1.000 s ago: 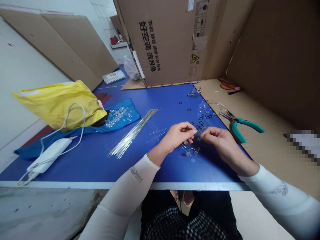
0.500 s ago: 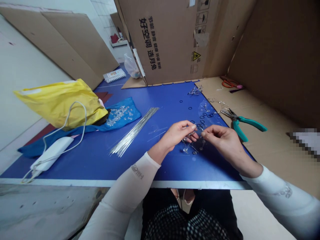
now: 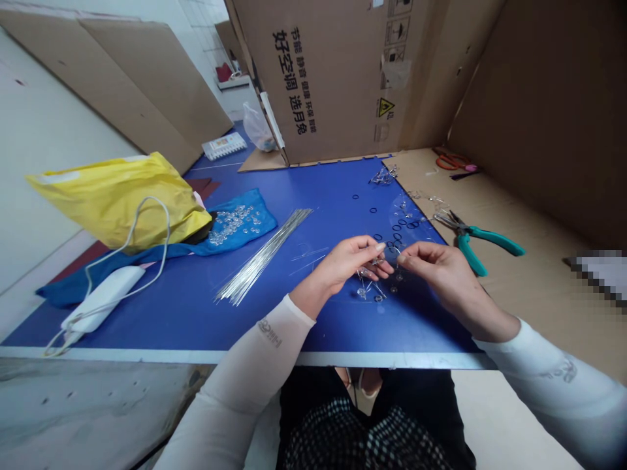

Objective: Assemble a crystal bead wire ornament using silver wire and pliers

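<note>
My left hand (image 3: 350, 264) pinches a beaded wire piece (image 3: 362, 291) between thumb and fingers. Clear beads and thin wire ends dangle below its fingertips. Close by on the right, my right hand (image 3: 443, 277) has thumb and forefinger pressed together on a fine wire of the same piece. The fingers partly hide where the wire runs. Several black rings (image 3: 397, 237) lie on the blue tabletop (image 3: 294, 326) just beyond the hands. Teal-handled pliers (image 3: 470, 240) rest with their jaws apart to the right of my right hand.
A bundle of straight silver wires (image 3: 264, 258) lies left of my hands. Clear beads (image 3: 232, 223) sit on a blue cloth (image 3: 267, 215) beside a yellow bag (image 3: 132, 209) and a white power strip (image 3: 105, 297). Orange-handled scissors (image 3: 450, 162) and cardboard walls (image 3: 337, 78) stand behind.
My right hand has drawn slightly to the right, widening the gap between the hands. My left hand stays almost in place, and the dangling beads have shifted a little.
</note>
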A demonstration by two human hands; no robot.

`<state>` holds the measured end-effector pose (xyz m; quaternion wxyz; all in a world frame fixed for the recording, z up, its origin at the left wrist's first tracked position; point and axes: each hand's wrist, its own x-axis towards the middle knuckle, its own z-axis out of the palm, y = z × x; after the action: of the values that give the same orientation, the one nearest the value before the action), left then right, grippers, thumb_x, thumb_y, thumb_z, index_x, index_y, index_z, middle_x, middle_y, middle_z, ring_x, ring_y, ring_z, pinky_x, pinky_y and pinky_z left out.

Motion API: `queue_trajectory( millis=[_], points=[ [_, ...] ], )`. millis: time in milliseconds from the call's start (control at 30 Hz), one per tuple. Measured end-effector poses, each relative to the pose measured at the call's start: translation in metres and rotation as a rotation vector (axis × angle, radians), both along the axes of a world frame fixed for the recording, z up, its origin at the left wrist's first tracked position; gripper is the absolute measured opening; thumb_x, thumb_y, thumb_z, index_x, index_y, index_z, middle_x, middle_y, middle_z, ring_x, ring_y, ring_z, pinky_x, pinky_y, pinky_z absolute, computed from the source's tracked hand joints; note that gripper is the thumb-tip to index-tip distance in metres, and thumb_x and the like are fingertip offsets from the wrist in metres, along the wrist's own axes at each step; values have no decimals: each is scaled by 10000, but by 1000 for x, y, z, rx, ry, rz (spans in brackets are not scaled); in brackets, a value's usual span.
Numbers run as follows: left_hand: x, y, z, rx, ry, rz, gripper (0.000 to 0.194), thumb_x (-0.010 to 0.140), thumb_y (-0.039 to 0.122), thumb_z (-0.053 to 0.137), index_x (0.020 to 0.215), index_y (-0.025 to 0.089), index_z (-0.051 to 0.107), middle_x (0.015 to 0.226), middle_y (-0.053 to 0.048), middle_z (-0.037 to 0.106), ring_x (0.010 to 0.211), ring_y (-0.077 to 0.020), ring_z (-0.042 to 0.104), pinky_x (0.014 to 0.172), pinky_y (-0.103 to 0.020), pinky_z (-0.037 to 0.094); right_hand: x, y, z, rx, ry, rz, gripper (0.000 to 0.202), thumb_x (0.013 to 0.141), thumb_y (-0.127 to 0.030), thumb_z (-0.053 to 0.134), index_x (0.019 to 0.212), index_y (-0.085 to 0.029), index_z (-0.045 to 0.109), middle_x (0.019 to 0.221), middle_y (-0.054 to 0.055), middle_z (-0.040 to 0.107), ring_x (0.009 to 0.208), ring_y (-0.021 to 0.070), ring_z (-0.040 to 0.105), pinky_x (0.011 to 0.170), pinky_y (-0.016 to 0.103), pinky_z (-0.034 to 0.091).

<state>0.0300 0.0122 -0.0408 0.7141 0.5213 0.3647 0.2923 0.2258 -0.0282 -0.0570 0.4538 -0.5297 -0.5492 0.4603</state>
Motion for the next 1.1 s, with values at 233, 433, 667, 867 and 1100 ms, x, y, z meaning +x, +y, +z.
queue_trajectory(
  millis=[233,433,667,867,1100],
  points=[
    [-1,-2,5,-17,2,-24,273,997,381,568,862,144,576,783,-71,739,669,-121,696,659,-260,503,-2,0,7,-86,85,-2,175,718,-361,733,655,-210,671,619,-14,568,589,118,418,554,294,318],
    [0,-1,7,-18,-41,-37,176,1008,290,508,909,151,550,814,-88,758,682,-135,720,647,-255,511,-2,1,11,-109,114,-9,140,676,-341,717,633,-213,680,595,-5,580,578,124,447,547,289,340],
    [-1,-3,11,-2,-51,-51,113,973,121,441,901,157,520,851,-95,773,734,-132,734,683,-253,521,0,3,9,-138,152,-25,190,662,-374,787,637,-213,690,629,-9,600,604,119,475,587,293,347],
    [-3,-5,11,46,-44,-83,43,957,163,552,918,158,536,892,-100,773,762,-135,733,696,-256,528,1,3,7,-119,115,-19,224,673,-410,779,637,-215,676,638,2,610,601,127,481,577,298,364],
    [-4,-4,9,53,-40,-100,79,934,201,614,915,139,568,917,-117,772,764,-130,726,692,-248,516,1,3,6,-108,86,-21,241,691,-422,765,633,-216,656,652,9,616,614,129,497,571,296,367]
  ],
)
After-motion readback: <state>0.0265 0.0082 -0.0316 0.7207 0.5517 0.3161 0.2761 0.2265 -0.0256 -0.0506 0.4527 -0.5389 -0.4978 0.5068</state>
